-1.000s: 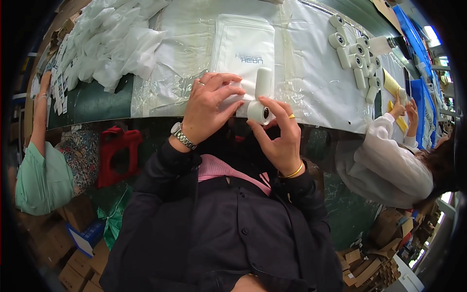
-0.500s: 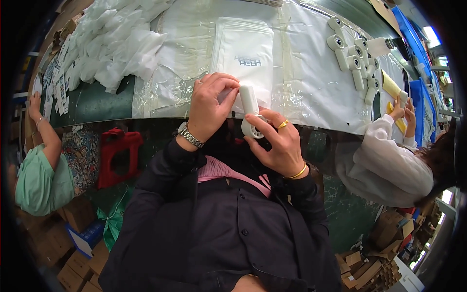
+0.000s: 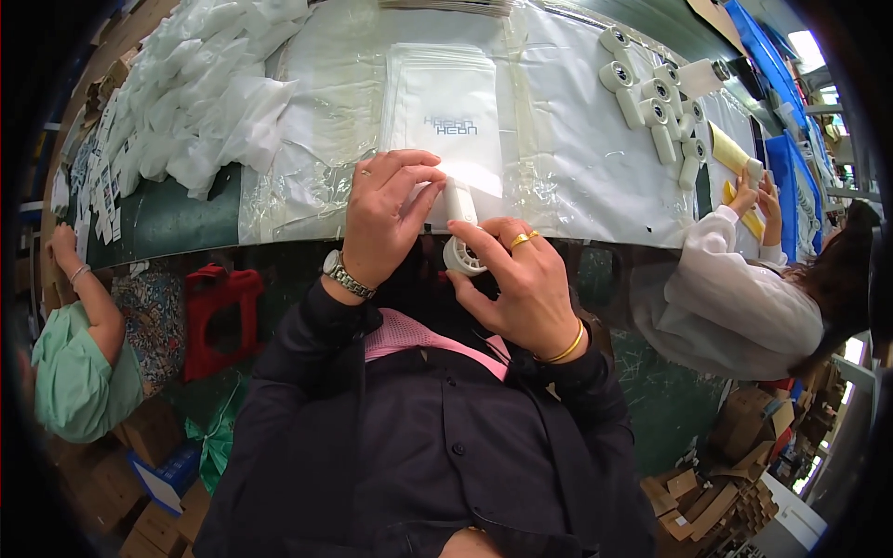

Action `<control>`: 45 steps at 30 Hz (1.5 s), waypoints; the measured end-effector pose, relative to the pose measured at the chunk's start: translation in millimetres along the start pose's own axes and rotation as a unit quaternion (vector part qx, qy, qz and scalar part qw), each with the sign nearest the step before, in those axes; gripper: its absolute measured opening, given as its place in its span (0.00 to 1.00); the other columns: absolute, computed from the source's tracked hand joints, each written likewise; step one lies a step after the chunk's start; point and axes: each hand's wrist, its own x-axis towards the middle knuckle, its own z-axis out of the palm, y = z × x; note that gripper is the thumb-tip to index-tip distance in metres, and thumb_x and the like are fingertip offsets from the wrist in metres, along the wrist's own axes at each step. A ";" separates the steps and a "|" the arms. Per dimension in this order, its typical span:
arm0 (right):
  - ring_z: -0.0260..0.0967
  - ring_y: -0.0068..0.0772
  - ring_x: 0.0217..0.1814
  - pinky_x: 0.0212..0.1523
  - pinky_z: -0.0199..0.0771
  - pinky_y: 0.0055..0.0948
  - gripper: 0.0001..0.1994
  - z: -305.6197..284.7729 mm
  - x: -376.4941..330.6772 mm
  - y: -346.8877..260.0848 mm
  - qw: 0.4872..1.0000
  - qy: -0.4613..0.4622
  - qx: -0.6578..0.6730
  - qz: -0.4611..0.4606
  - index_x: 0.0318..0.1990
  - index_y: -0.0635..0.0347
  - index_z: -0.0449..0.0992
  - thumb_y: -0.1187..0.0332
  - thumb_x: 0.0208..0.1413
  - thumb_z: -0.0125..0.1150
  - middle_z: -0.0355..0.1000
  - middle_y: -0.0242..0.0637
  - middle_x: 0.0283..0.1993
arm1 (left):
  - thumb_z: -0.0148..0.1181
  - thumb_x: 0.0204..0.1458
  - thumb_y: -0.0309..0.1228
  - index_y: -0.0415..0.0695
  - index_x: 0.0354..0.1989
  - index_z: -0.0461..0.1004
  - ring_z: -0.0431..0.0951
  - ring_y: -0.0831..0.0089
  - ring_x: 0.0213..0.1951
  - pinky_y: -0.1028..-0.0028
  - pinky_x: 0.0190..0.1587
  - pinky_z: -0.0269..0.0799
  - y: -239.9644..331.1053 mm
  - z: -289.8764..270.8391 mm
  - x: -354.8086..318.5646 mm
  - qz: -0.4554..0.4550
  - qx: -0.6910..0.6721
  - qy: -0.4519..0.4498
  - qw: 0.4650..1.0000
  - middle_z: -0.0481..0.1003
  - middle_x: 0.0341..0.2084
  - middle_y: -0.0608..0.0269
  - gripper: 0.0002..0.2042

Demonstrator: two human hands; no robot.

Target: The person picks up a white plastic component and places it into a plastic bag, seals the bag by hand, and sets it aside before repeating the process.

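Observation:
My right hand (image 3: 523,284) grips a white handheld fan (image 3: 459,206) by its round, slotted head, thumb and fingers around it. The fan's handle points away from me, over the near end of a stack of white plastic bags (image 3: 451,88) with blue print. My left hand (image 3: 389,214) is closed just left of the handle's far end, thumb and fingertips drawn together. Whether those fingertips hold the bag's edge or the handle is hard to make out.
Several white fans (image 3: 657,112) lie at the table's right. A heap of crumpled white bags (image 3: 219,102) covers the far left. On the right, a person in a white top (image 3: 735,288) handles a similar fan; another in green (image 3: 88,363) sits left. A red stool (image 3: 223,321) stands beside me.
Both hands and the fan have shifted slightly left and nearer in the picture, as the whole view moved a little. The grip on the fan looks the same.

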 end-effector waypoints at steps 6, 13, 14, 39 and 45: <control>0.78 0.44 0.41 0.43 0.79 0.40 0.33 4.4 8.9 -0.4 0.998 0.056 -0.023 0.015 0.66 0.58 0.73 0.69 0.51 0.78 0.79 0.44 0.49 | 0.73 0.54 0.23 0.45 0.43 0.84 0.81 0.59 0.55 0.62 0.58 0.70 3.3 -3.5 3.9 0.042 0.011 -0.012 0.999 0.84 0.50 0.63 0.08; 0.77 0.42 0.34 0.38 0.77 0.38 0.36 25.4 9.7 3.5 0.988 0.092 0.041 0.119 0.69 0.60 0.70 0.67 0.53 0.81 0.82 0.42 0.48 | 0.73 0.55 0.23 0.44 0.42 0.85 0.80 0.57 0.57 0.61 0.61 0.70 3.2 -3.4 3.1 0.042 -0.005 -0.009 0.999 0.84 0.51 0.62 0.08; 0.77 0.42 0.33 0.37 0.76 0.37 0.37 28.5 9.9 3.8 0.983 0.113 0.055 0.137 0.69 0.60 0.70 0.66 0.53 0.82 0.82 0.41 0.48 | 0.73 0.55 0.23 0.44 0.42 0.85 0.79 0.56 0.58 0.61 0.62 0.70 3.1 -3.1 2.7 0.039 -0.012 -0.006 0.999 0.84 0.51 0.61 0.08; 0.73 0.31 0.32 0.35 0.77 0.32 0.43 34.5 8.9 26.8 0.991 0.112 0.024 0.073 0.76 0.57 0.68 0.74 0.50 0.80 0.82 0.39 0.50 | 0.72 0.54 0.22 0.44 0.41 0.82 0.80 0.54 0.57 0.60 0.60 0.72 -0.7 5.0 -3.0 0.024 -0.073 -0.007 0.997 0.83 0.52 0.61 0.08; 0.77 0.44 0.42 0.45 0.78 0.40 0.43 23.7 2.9 26.1 0.973 0.051 0.131 0.182 0.79 0.56 0.63 0.77 0.53 0.72 0.79 0.40 0.53 | 0.74 0.53 0.24 0.44 0.43 0.81 0.79 0.54 0.57 0.59 0.60 0.72 -2.1 4.1 -5.7 0.029 -0.062 -0.015 0.998 0.82 0.52 0.59 0.11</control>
